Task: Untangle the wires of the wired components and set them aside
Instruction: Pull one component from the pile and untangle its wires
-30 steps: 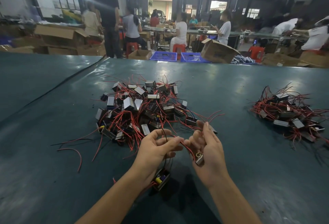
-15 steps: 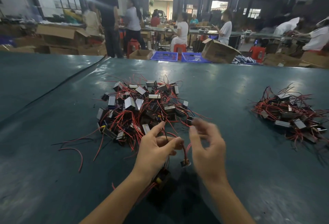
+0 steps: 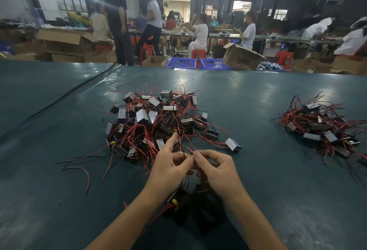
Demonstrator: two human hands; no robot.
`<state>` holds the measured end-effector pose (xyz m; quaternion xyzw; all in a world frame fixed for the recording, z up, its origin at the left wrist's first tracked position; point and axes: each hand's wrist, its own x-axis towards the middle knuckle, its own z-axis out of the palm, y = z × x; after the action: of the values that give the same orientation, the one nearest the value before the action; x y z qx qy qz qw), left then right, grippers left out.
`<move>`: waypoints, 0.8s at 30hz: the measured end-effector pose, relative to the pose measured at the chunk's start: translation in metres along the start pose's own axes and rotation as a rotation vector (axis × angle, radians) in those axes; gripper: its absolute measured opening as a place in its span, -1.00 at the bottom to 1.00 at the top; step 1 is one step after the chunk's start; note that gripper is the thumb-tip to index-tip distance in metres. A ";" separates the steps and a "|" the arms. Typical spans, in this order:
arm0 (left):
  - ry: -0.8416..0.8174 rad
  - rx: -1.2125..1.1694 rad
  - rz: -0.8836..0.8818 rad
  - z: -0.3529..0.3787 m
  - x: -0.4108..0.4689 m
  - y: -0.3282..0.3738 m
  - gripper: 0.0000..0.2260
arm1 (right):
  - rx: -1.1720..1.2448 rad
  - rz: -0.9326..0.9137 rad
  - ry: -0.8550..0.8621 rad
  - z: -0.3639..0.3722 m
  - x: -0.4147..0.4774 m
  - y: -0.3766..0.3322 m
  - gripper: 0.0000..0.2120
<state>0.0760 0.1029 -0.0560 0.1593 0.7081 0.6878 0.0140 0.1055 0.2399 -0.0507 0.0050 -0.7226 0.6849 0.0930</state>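
At 6 o'clock on the table (image 3: 59, 210), closest to the person, a dark component (image 3: 177, 202) with a yellow part hangs just below the two hands on its own wires (image 3: 189, 151), which run up between the fingertips. A second dark body appears to hang beside it under the right hand; the shadow hides its details.

Likely faults from this position:
- A sharp pull while the red and black leads are still crossed may tighten the knot or strain a lead where it enters the component.
- Strands that trail toward 12 o'clock may still be linked to the heap. Lifting could then drag further units along.
- A slack pinch would drop the hanging component onto the table.

The left hand (image 3: 168, 168) holds the wires between thumb and curled fingers. Its forefinger extends straight toward 12 o'clock, with the tip at the near edge of the heap. The right hand (image 3: 218, 170) is curled, with thumb and forefinger pinching a red strand. The two sets of fingertips touch. Both forearms enter from 6 o'clock and converge.

At 9 o'clock from the hands lies a loose red wire (image 3: 87, 178). At 12 o'clock lies the tangled heap (image 3: 156, 122), and one component (image 3: 233, 145) lies apart at its 4 o'clock edge. At 2 o'clock, well apart, lies the smaller set-aside heap (image 3: 321, 128).

Beyond the table stand blue crates (image 3: 181, 63), a cardboard box (image 3: 241, 59) and several people at work.
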 end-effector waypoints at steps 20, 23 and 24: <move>0.019 0.376 0.230 -0.002 -0.009 0.003 -0.42 | -0.313 0.017 -0.181 -0.017 0.000 0.000 -0.89; 0.041 0.407 0.281 -0.002 -0.010 0.004 -0.46 | -0.280 0.024 -0.208 -0.015 0.000 0.000 -0.87; 0.050 0.397 0.284 -0.002 -0.010 0.004 -0.47 | -0.259 0.021 -0.217 -0.015 0.000 0.000 -0.86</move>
<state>0.0861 0.0982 -0.0540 0.2400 0.8000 0.5339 -0.1319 0.1077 0.2544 -0.0504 0.0592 -0.8106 0.5825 0.0071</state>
